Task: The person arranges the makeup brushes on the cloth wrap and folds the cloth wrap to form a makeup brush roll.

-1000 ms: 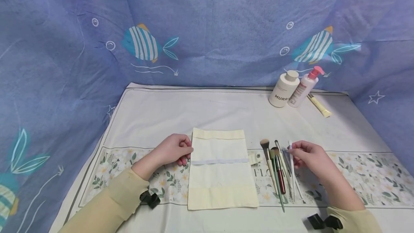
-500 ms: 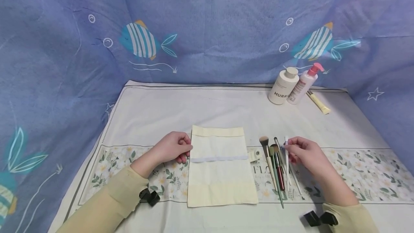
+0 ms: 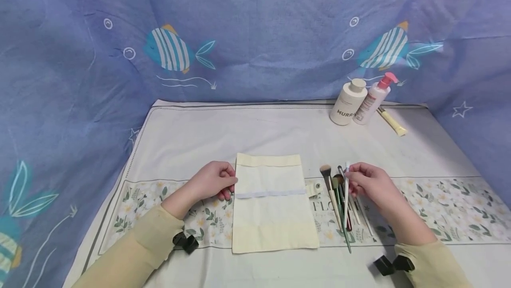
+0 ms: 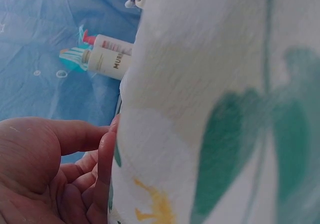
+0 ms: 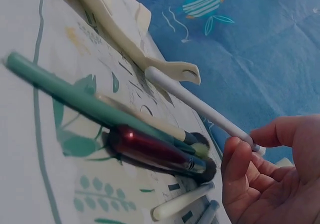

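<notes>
Pinching a slim white stick [image 5: 200, 108] by its far end, thumb against fingers, narrow grip, the right hand [image 3: 369, 183] holds it over a loose bunch of brushes [image 3: 335, 206], to the right of a cream fabric case [image 3: 275, 221]. Stick looks apart from the brushes under it. Left hand [image 3: 215, 181] pinches the left edge of the case, thumb close to forefinger, narrow, other fingers curled. Case lies flat, pale grey strip [image 3: 271, 194] across it, small snap tab [image 3: 314, 189] sticking out right. Bunch lies on the tablecloth [image 3: 239, 132], on its floral band: fluffy brush [image 3: 325, 171] leftmost, then green-handled brush [image 5: 75, 92], dark red brush [image 5: 145, 146], cream-handled brush [image 5: 182, 201] further right. Far right: white bottle [image 3: 346, 106] lettered MURR, pink-pump bottle [image 3: 371, 104] just right of it, both upright, yellow tube [image 3: 392, 121] lying to their right. Blue fish-print curtain [image 3: 255, 35] on the far side. Beige sleeves [image 3: 127, 252] on both arms, black device [image 3: 179, 239] at each wrist
</notes>
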Available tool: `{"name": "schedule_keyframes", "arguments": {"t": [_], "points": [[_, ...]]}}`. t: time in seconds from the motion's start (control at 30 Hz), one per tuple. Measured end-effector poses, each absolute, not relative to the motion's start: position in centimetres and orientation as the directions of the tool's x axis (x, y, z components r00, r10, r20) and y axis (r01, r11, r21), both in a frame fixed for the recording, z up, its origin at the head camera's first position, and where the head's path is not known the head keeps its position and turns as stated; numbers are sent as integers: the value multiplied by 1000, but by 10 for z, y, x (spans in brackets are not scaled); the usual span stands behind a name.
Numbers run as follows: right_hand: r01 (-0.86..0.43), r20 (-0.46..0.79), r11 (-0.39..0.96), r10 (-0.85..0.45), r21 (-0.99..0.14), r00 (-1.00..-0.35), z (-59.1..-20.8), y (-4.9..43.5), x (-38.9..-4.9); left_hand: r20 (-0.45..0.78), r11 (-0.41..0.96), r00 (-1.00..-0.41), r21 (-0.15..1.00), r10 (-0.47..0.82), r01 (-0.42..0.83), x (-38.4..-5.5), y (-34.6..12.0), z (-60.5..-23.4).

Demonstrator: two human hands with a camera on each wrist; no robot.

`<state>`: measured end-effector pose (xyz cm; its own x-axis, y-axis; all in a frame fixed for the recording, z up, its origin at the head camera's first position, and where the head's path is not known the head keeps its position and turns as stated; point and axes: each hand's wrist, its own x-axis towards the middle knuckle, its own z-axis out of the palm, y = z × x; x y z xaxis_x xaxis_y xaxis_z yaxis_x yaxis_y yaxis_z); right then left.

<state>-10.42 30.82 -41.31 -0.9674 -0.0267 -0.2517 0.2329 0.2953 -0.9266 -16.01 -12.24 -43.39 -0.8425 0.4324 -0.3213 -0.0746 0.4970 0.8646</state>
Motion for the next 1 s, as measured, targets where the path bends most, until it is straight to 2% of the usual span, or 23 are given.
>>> {"name": "schedule_keyframes", "arguments": {"t": [1.0], "points": [[230, -259, 265, -81, -936, -962, -411, 276, -132, -324, 501, -842, 862, 432, -75, -161, -123, -435]]}}
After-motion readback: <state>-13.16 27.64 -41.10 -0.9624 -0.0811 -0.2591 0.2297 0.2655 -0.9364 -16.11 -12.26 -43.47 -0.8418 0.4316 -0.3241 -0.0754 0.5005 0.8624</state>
